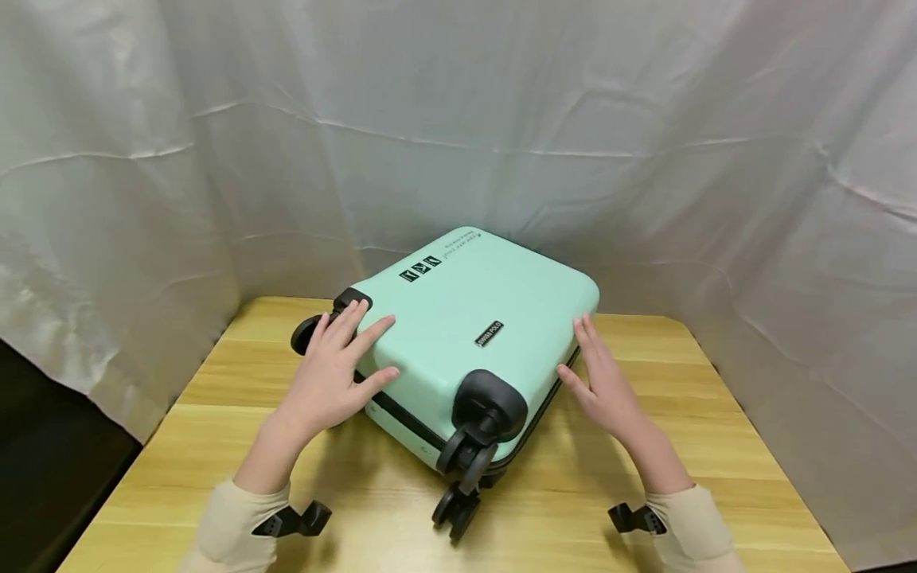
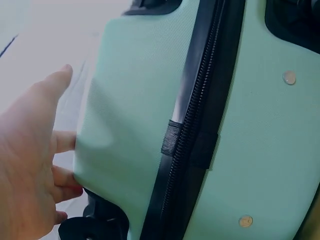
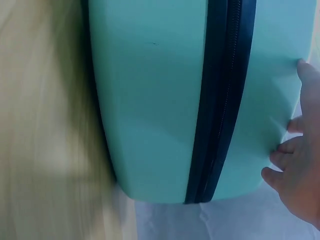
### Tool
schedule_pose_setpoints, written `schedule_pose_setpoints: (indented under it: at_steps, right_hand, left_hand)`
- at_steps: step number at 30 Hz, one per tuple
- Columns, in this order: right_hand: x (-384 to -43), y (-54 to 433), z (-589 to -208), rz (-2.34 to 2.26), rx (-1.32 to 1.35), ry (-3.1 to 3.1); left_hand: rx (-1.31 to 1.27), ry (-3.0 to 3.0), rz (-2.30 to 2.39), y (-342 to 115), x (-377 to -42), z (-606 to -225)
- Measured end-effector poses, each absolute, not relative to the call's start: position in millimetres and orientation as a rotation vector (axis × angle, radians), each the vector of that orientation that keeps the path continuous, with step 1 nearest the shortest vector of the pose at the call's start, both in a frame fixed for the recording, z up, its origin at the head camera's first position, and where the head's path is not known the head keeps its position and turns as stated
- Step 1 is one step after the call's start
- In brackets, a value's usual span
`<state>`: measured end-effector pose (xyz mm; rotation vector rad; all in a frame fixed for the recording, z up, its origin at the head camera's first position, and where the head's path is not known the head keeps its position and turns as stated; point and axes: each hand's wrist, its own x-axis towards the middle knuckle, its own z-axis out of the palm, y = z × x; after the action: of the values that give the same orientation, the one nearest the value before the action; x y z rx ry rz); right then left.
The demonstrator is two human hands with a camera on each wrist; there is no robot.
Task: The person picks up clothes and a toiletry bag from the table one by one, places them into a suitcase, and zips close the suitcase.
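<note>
A mint-green hard-shell suitcase [image 1: 444,318] lies flat, turned at an angle, with black corner wheels [image 1: 455,509] towards me. My left hand [image 1: 322,390] touches its wheel end near the left corner, fingers spread and fairly straight. In the left wrist view, the fingertips meet the edge of the shell [image 2: 130,95] beside the black zipper [image 2: 196,100]. On the opposite side, my right hand [image 1: 609,390] has its extended fingers against the upper edge. The right wrist view shows those fingertips touching the green shell [image 3: 265,115] above the zipper band [image 3: 220,100]. Neither hand curls around the suitcase.
The suitcase rests on a wood-grain table [image 1: 645,477]. A pale grey curtain [image 1: 501,103] hangs close behind it and along both sides. Another black wheel [image 1: 304,334] sticks out past the left corner. Dark straps with small cameras [image 1: 315,517] sit on both wrists.
</note>
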<state>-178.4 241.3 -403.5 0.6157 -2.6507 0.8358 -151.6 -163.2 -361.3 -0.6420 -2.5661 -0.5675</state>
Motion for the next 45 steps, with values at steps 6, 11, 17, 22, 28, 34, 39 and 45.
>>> schedule_pose_setpoints:
  at_steps: [6, 11, 17, 22, 28, 34, 39, 45]
  right_hand:
    - [-188, 253, -402, 0.892, 0.652, -2.649]
    - [-192, 256, -399, 0.799, 0.662, -2.685]
    - [-174, 247, -394, 0.661, 0.673, -2.664]
    - [-152, 233, -390, 0.574, 0.701, -2.633]
    - [-130, 214, -389, 0.538, 0.789, -2.553]
    - [-117, 198, -386, 0.505, 0.792, -2.540]
    - [-113, 194, -385, 0.494, 0.729, -2.542]
    - [-121, 196, -386, 0.524, 0.793, -2.469]
  left_hand:
    - [-0.633, -2.559, -0.526, -154, -142, -361]
    - [-0.602, -2.594, -0.504, -154, -135, -356]
    - [-0.598, -2.654, -0.542, -168, -139, -350]
    - [-0.591, -2.678, -0.559, -179, -153, -348]
    - [-0.534, -2.771, -0.571, -190, -168, -343]
    - [-0.441, -2.871, -0.552, -193, -171, -341]
    - [-0.432, -2.894, -0.562, -189, -168, -339]
    - [-0.395, -2.890, -0.552, -186, -161, -338]
